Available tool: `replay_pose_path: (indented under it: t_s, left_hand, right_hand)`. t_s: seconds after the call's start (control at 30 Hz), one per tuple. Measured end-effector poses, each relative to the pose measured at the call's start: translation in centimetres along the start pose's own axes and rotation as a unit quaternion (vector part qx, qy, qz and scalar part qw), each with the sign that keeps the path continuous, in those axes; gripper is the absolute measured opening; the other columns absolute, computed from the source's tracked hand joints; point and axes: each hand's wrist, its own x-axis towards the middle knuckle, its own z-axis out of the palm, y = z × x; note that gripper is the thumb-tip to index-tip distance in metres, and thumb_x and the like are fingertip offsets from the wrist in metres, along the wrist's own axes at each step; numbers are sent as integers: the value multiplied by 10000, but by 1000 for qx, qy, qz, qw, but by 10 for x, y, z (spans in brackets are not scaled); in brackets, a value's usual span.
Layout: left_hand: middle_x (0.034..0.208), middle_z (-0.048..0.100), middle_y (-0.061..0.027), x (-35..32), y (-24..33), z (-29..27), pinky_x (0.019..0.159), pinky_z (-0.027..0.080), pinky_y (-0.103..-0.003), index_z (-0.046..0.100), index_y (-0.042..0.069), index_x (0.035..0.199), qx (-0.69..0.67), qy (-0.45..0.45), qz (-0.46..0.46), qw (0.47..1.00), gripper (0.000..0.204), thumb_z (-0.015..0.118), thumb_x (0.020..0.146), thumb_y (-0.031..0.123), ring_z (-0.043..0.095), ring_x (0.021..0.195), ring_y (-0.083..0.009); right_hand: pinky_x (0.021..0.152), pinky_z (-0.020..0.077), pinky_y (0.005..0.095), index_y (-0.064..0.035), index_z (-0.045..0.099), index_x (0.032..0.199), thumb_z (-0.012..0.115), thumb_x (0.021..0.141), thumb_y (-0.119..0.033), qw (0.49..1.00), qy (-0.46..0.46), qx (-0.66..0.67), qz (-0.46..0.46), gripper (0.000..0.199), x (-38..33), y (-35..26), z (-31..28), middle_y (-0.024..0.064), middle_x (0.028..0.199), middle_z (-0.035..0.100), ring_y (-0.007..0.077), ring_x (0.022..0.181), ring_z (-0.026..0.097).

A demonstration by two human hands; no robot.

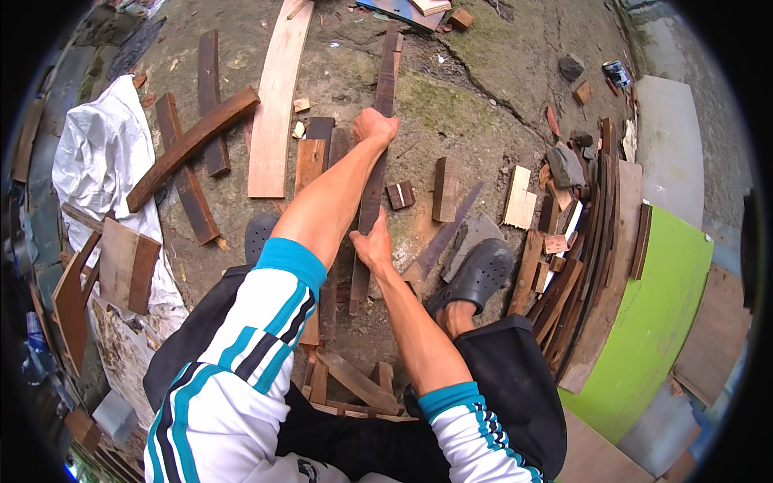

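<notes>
A long dark plank (pixel 374 173) is gripped on the cracked ground (pixel 475 88), hemmed by a pale board (pixel 274 105) at left and a small block (pixel 444 189) at right. The left hand (pixel 374 126) is closed round its far part, arm outstretched; the right hand (pixel 373 245) is clasped round its near part.

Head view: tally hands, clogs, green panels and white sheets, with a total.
Hands gripping the long dark plank: 2, left hand and right hand
Dark clogs: 2
Green panel: 1
White sheet: 1
Total: 6
</notes>
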Motion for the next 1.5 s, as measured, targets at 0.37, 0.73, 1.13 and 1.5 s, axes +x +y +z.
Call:
replay_pose_path:
  t_s: [0.37, 0.73, 1.13, 1.5]
  left_hand:
    - [1114, 699, -173, 6, -51, -11, 905, 516, -419, 704, 27, 1102, -96, -134, 73, 984, 661, 806, 706, 546, 664, 1049, -310]
    - [987, 725, -166, -130, -158, -18, 832, 534, -391, 729, 12, 1012, -93, -179, 28, 979, 634, 792, 700, 561, 700, 911, -279]
    - [1089, 689, -222, -201, -220, -16, 830, 519, -408, 686, -95, 1094, -68, -220, -37, 972, 761, 759, 748, 578, 679, 980, -287]
    - [1302, 571, -280, -188, -201, -21, 967, 472, -391, 484, -141, 1333, -36, -276, -30, 960, 900, 758, 775, 510, 595, 1180, -317]
  right_hand:
    - [1037, 437, 385, -43, 237, 1497, 744, 752, -59, 999, -25, 19, -2, 901, 6, -1, 7, 191, 1293, 604, 318, 1197, 589]
    - [1008, 475, 392, -12, 329, 1464, 818, 782, -267, 987, -144, 65, -29, 877, 17, 59, -11, 177, 1313, 598, 291, 1189, 598]
    - [995, 455, 367, -94, 358, 1512, 548, 996, -303, 989, -72, 124, 46, 588, -58, 126, 3, 205, 1350, 578, 291, 1203, 590]
    - [1052, 404, 393, -72, 355, 1504, 492, 999, -319, 988, -86, 116, 54, 579, -46, 129, 3, 234, 1356, 561, 345, 1273, 532]
